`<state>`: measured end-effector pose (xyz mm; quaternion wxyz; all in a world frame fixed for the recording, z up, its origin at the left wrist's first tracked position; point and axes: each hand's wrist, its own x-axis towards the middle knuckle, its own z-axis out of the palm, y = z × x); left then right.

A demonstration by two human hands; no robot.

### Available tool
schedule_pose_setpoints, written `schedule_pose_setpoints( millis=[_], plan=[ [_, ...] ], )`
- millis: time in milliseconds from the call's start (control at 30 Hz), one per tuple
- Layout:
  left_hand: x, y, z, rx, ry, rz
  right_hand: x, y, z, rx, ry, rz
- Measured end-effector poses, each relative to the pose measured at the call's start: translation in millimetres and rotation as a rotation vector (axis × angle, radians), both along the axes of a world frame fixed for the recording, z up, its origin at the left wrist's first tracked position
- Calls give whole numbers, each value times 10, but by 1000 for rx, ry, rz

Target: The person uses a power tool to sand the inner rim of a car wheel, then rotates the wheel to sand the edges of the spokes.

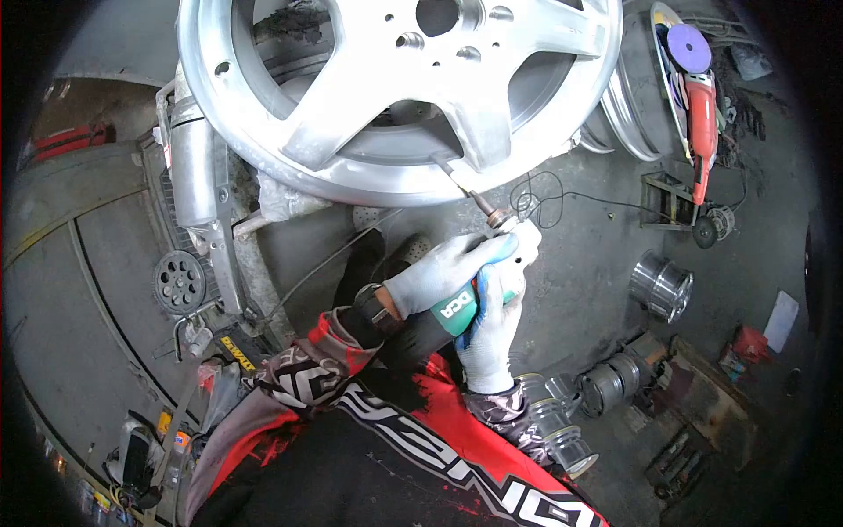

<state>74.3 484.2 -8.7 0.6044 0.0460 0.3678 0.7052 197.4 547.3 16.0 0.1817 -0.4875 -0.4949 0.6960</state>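
Note:
A large silver alloy wheel rim [386, 180] fills the top of the view, its spokes spreading from the hub hole. Both of my hands wear white and blue work gloves and grip a green DCA die grinder [454, 309]. My left hand [439, 274] wraps over the tool's front, thumb near its neck. Below and to the right, my right hand [492, 338] closes around the body. The grinder's shaft points up and left, its tip against or very near the rim's inner edge beside a spoke. The glove fingers hide part of the tool.
A red angle grinder with a purple disc [689, 48] stands at the upper right, above a small metal stand [672, 198]. Metal rims [661, 285] sit on the floor at right. A silver cylinder [193, 167] and black round plate [180, 281] are at left. A cable [606, 200] crosses the floor.

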Motion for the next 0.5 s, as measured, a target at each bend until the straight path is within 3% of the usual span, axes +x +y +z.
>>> schedule_pose_setpoints(
  millis=[133, 300, 333, 400, 500],
  plan=[
    [30, -25, -15, -17, -35, 4, 5, -20, 52, -47, -21, 60],
    [-20, 5, 78, 3, 349, -13, 30, 66, 8, -38, 0, -7],
    [1, 58, 36, 6, 347, -14, 36, 94, 10, -39, 5, -25],
    [34, 182, -83, 3, 31, -55, 35, 127, 20, -33, 7, -34],
    [-24, 200, -24, -15, 60, -106, 37, 130, 17, -27, 15, -53]
  ],
)
